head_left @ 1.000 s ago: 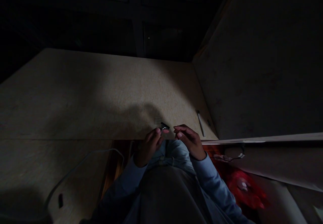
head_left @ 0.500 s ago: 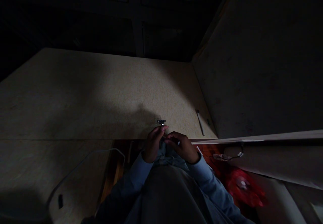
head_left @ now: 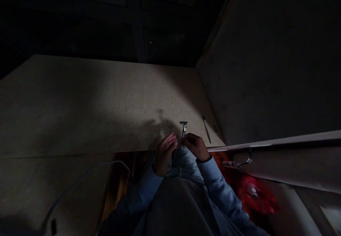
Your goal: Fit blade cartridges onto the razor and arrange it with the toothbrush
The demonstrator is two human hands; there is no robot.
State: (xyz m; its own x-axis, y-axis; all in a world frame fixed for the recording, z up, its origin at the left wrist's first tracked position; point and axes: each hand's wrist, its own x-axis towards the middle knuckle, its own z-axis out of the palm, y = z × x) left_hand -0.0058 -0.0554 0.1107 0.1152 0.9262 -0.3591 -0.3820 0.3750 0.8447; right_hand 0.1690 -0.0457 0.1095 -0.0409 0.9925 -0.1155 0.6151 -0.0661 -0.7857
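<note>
A razor (head_left: 184,130) with a shiny metal handle stands nearly upright, its dark head at the top, near the table's front edge. The fingers of my right hand (head_left: 196,146) are closed around its lower handle. Just to the left, my left hand (head_left: 165,153) is apart from the razor, its fingers stretched out and the palm facing it. Nothing shows in that left hand. Right of the razor, a thin pale stick with a dark end (head_left: 207,131) lies on the table (head_left: 128,97).
A tall panel (head_left: 266,69) borders the table on the right. A pale cable (head_left: 87,172) curves across the lower surface at left, near a small dark object (head_left: 53,226). A red plastic bag (head_left: 257,195) lies low on the right. The room is dim.
The razor has passed from my left hand to my right hand and now stands upright further right. My left hand has opened. The view has shifted slightly.
</note>
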